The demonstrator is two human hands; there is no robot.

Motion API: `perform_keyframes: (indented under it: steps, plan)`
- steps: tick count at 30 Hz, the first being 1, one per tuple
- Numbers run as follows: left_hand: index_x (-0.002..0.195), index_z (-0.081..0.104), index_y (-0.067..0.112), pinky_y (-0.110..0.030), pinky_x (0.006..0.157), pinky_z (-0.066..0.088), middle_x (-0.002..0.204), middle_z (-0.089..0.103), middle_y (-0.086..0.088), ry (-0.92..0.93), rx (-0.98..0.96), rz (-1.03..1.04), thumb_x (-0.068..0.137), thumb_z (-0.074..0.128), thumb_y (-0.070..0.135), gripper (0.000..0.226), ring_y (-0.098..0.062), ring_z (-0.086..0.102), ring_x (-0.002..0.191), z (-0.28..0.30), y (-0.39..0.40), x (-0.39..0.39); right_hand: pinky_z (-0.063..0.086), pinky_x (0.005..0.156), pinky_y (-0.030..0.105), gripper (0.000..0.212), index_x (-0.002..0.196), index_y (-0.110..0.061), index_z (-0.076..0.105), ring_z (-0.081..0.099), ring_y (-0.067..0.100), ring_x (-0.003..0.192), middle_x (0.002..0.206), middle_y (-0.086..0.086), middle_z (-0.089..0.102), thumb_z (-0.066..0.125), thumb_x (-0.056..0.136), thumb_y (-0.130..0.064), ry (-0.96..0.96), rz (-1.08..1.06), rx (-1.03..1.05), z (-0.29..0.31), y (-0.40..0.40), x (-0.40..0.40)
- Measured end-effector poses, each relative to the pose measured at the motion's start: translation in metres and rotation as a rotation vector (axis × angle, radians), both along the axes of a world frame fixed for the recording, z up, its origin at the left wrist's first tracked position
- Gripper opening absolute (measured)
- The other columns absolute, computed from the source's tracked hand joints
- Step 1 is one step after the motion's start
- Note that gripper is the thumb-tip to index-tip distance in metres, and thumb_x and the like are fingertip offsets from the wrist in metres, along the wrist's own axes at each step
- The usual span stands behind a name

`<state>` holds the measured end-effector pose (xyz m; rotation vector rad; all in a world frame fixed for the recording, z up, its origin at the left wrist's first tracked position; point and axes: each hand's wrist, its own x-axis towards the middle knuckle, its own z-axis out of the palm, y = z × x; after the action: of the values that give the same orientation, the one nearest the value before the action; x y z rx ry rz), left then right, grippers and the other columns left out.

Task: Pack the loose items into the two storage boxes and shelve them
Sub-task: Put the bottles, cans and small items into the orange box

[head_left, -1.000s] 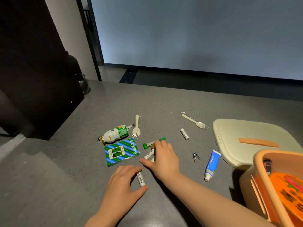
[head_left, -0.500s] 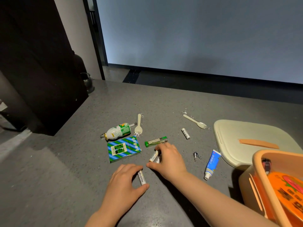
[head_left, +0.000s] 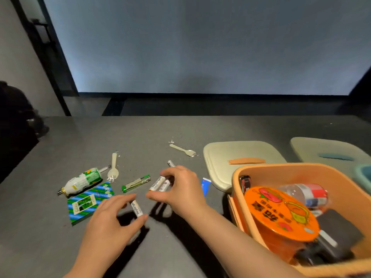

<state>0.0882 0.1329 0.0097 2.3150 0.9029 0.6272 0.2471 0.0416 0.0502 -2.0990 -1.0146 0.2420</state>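
White batteries filled both hands: the left hand (head_left: 112, 221) pinched one battery (head_left: 137, 209), the right hand (head_left: 180, 189) gripped two batteries (head_left: 160, 183) above the grey surface (head_left: 60, 247).

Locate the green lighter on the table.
In the head view, the green lighter lies flat on the grey table, left of centre, between the white plastic fork and the batteries in the right hand.

Orange storage box (head_left: 271, 169), green lighter (head_left: 136, 183)
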Motion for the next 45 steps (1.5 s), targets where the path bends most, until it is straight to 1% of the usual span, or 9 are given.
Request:
perform_keyframes:
  steps: [6, 15, 18, 21, 25, 31, 35, 39, 45]
  plan:
    - [0.099, 0.067, 0.035, 0.002, 0.073, 0.032, 0.094, 0.062, 0.017, -0.199, -0.037, -0.171, 0.059, 0.086, 0.025, 0.045, 0.012, 0.051, 0.089, 0.045, -0.06, 0.077, 0.051, 0.077, 0.023, 0.055, 0.103, -0.024, 0.072, 0.061, 0.004, 0.085, 0.093, -0.011, 0.066, 0.088, 0.055, -0.046, -0.059, -0.202, 0.197, 0.073, -0.113, 0.044]
    - [0.101, 0.068, 0.033, -0.011, 0.084, 0.041, 0.1, 0.063, 0.02, -0.265, -0.115, -0.517, 0.062, 0.085, 0.033, 0.043, 0.004, 0.057, 0.096, 0.075, -0.161, 0.177, 0.048, 0.069, 0.008, 0.061, 0.104, -0.031, 0.071, 0.06, -0.009, 0.086, 0.094, -0.021, 0.066, 0.084, 0.052, -0.058, -0.021, -0.471, 0.051, 0.062, -0.279, 0.113]
    - [0.104, 0.068, 0.031, -0.008, 0.08, 0.042, 0.099, 0.063, 0.02, -0.204, -0.065, -0.586, 0.063, 0.083, 0.038, 0.045, 0.004, 0.057, 0.092, 0.079, -0.18, 0.203, 0.047, 0.067, 0.007, 0.06, 0.104, -0.036, 0.07, 0.058, -0.011, 0.085, 0.093, -0.024, 0.065, 0.083, 0.051, -0.06, -0.015, -0.478, 0.023, 0.05, -0.304, 0.125]
    - [0.107, 0.066, 0.033, -0.023, 0.086, 0.047, 0.102, 0.062, 0.021, -0.111, -0.015, -0.678, 0.064, 0.08, 0.046, 0.047, 0.003, 0.056, 0.093, 0.084, -0.198, 0.225, 0.049, 0.069, 0.01, 0.061, 0.104, -0.033, 0.072, 0.06, -0.01, 0.084, 0.089, -0.02, 0.067, 0.085, 0.049, -0.057, -0.006, -0.483, 0.004, 0.048, -0.324, 0.141]
    - [0.116, 0.061, 0.037, -0.027, 0.088, 0.045, 0.111, 0.06, 0.021, 0.163, 0.154, -0.893, 0.064, 0.072, 0.06, 0.057, 0.002, 0.051, 0.101, 0.09, -0.227, 0.256, 0.041, 0.063, 0.001, 0.057, 0.099, -0.031, 0.073, 0.056, -0.015, 0.082, 0.086, -0.021, 0.066, 0.088, 0.048, -0.052, -0.04, -0.509, 0.016, 0.048, -0.344, 0.162]
    - [0.121, 0.057, 0.038, -0.034, 0.097, 0.037, 0.121, 0.059, 0.016, 0.446, 0.389, -1.081, 0.069, 0.076, 0.044, 0.056, -0.01, 0.047, 0.113, 0.084, -0.243, 0.293, 0.042, 0.068, 0.002, 0.051, 0.093, -0.04, 0.069, 0.056, -0.014, 0.086, 0.087, -0.021, 0.066, 0.089, 0.047, -0.054, -0.043, -0.438, 0.035, 0.04, -0.354, 0.174]
    - [0.125, 0.054, 0.039, -0.033, 0.101, 0.035, 0.125, 0.056, 0.021, 0.401, 0.378, -1.073, 0.074, 0.072, 0.033, 0.055, -0.006, 0.044, 0.117, 0.077, -0.24, 0.295, 0.04, 0.07, 0.002, 0.054, 0.096, -0.037, 0.07, 0.056, -0.013, 0.088, 0.091, -0.019, 0.065, 0.088, 0.048, -0.054, -0.063, -0.408, -0.04, 0.032, -0.358, 0.181]
    - [0.123, 0.054, 0.041, -0.03, 0.102, 0.036, 0.125, 0.054, 0.024, 0.193, 0.324, -0.93, 0.083, 0.064, 0.033, 0.042, 0.0, 0.042, 0.118, 0.082, -0.229, 0.284, 0.048, 0.077, 0.018, 0.064, 0.11, -0.033, 0.068, 0.057, -0.002, 0.09, 0.101, -0.018, 0.062, 0.083, 0.053, -0.058, -0.084, -0.355, -0.234, 0.026, -0.349, 0.179]
    - [0.102, 0.066, 0.037, -0.033, 0.093, 0.043, 0.104, 0.062, 0.027, -0.188, 0.101, -0.59, 0.079, 0.067, 0.032, 0.024, 0.003, 0.053, 0.102, 0.074, -0.201, 0.235, 0.051, 0.064, 0.027, 0.049, 0.085, -0.025, 0.065, 0.056, 0.002, 0.071, 0.077, -0.011, 0.063, 0.077, 0.055, -0.062, -0.047, -0.308, -0.425, 0.017, -0.318, 0.169]
